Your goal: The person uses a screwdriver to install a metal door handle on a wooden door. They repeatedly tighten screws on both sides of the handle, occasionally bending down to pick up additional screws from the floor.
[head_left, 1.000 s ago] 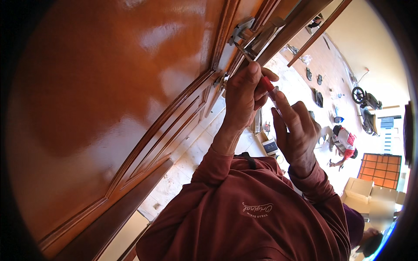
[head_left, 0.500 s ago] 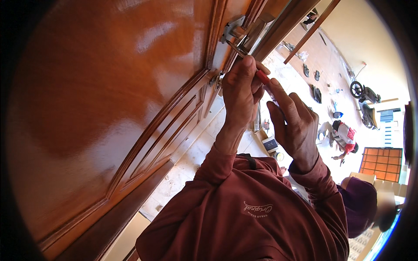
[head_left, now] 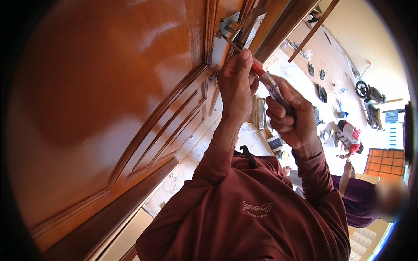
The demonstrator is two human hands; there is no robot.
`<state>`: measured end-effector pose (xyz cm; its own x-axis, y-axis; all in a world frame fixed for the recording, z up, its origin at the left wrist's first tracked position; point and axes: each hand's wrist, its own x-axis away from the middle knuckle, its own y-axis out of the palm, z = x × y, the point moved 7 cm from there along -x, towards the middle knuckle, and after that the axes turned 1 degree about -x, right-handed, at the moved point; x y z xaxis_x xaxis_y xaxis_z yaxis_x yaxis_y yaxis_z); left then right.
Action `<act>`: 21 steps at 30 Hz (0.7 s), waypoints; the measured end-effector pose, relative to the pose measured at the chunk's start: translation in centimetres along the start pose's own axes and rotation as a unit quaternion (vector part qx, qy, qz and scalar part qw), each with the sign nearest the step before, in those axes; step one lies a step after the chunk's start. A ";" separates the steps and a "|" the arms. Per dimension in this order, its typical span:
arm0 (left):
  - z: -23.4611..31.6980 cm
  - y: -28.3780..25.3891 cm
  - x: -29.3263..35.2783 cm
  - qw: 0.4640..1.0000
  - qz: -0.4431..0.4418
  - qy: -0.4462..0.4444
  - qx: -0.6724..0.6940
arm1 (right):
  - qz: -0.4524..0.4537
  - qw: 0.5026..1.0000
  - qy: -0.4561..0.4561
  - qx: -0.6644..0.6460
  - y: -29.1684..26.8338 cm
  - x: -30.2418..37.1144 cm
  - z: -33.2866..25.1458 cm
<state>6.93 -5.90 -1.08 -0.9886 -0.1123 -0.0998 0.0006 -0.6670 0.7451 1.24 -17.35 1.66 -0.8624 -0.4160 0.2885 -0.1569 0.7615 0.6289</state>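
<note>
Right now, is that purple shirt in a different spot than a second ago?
Yes. Judged against the orange grid panel, the purple shirt has moved up the picture, closer to the panel. More of it shows beside the maroon sleeve.

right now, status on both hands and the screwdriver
Left hand pinching screwdriver, right hand gripping its clear handle. Tip close by metal door fitting, contact unclear. Person in purple at right, clear of hands.
</note>
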 end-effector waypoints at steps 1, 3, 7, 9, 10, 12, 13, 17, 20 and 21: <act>-0.2 0.1 0.1 1.000 0.000 -0.001 0.013 | 0.033 0.994 -0.032 0.100 0.0 0.4 -0.8; -0.3 0.3 0.1 0.999 0.003 0.005 0.045 | 0.085 0.941 -0.109 0.308 0.2 1.2 -2.4; 0.0 0.4 -0.3 0.999 -0.017 0.026 0.024 | 0.087 0.574 -0.402 0.708 3.4 3.2 -3.7; 0.2 0.2 -0.2 0.999 -0.039 0.006 0.015 | 0.085 0.512 -0.394 0.759 4.1 3.3 -3.6; 0.3 0.1 -0.1 0.999 -0.051 -0.004 0.011 | 0.085 0.479 -0.389 0.782 4.4 3.2 -3.5; 0.5 -2.0 0.4 0.995 0.019 0.050 -0.081 | 0.082 0.502 -0.404 0.761 4.2 3.2 -3.6; 0.4 -3.0 0.6 0.988 0.054 0.076 -0.126 | 0.082 0.513 -0.411 0.749 4.2 3.1 -3.7; 1.3 -4.2 0.9 0.869 0.111 0.232 -0.423 | 0.086 0.510 -0.412 0.750 4.5 2.6 -3.7; 2.8 -3.9 0.7 0.790 0.123 0.279 -0.532 | 0.093 0.484 -0.405 0.770 4.1 2.4 -3.4; 2.6 -3.7 0.5 0.787 0.108 0.296 -0.529 | 0.093 0.475 -0.407 0.774 4.1 2.4 -3.4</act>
<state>5.99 -1.61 -2.15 -0.7044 -0.4228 -0.5701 0.5949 -0.7898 -0.1492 0.17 -16.94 7.38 -0.7322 -0.4194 -0.5366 0.3365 0.4622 -0.8204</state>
